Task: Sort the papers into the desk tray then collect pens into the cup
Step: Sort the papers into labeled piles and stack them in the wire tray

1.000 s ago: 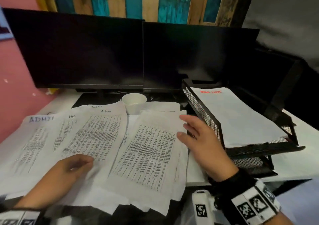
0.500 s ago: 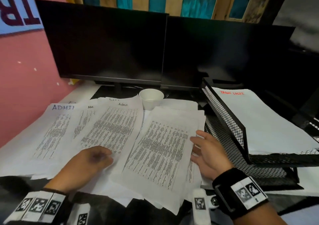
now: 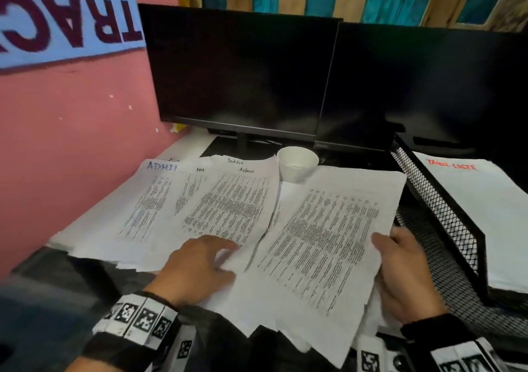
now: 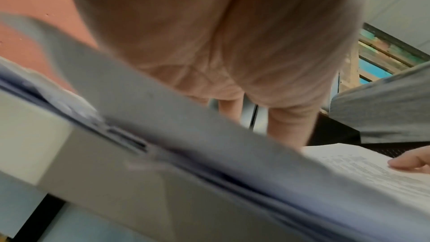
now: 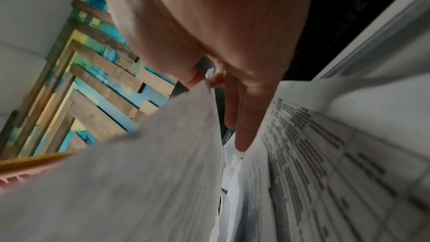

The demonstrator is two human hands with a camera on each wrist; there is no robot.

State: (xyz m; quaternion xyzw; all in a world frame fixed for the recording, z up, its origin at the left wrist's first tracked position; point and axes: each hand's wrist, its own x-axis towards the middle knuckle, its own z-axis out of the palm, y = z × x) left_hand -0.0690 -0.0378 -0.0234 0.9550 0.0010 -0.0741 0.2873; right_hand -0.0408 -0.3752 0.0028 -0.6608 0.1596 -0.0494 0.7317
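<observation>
Printed papers [image 3: 228, 208] lie fanned over the desk, some headed "Admin" and "Hr". My right hand [image 3: 390, 253] pinches the right edge of the top printed sheet [image 3: 323, 243], thumb on top and fingers [image 5: 242, 128] underneath, and that edge is raised off the pile. My left hand [image 3: 220, 257] rests on the papers left of that sheet with its fingers [image 4: 288, 128] straight. The black mesh desk tray [image 3: 445, 223] stands at the right and holds a sheet [image 3: 485, 208] with a red heading. A white cup [image 3: 297, 166] stands behind the papers. No pens are in view.
Two dark monitors [image 3: 285, 80] stand along the back of the desk. A pink wall [image 3: 71, 143] with a blue sign closes the left side. A lower mesh tier [image 3: 451, 286] of the tray juts out beside my right hand.
My right hand slid down the sheet's right edge and took hold of it, lifting that edge. My left hand moved right across the papers.
</observation>
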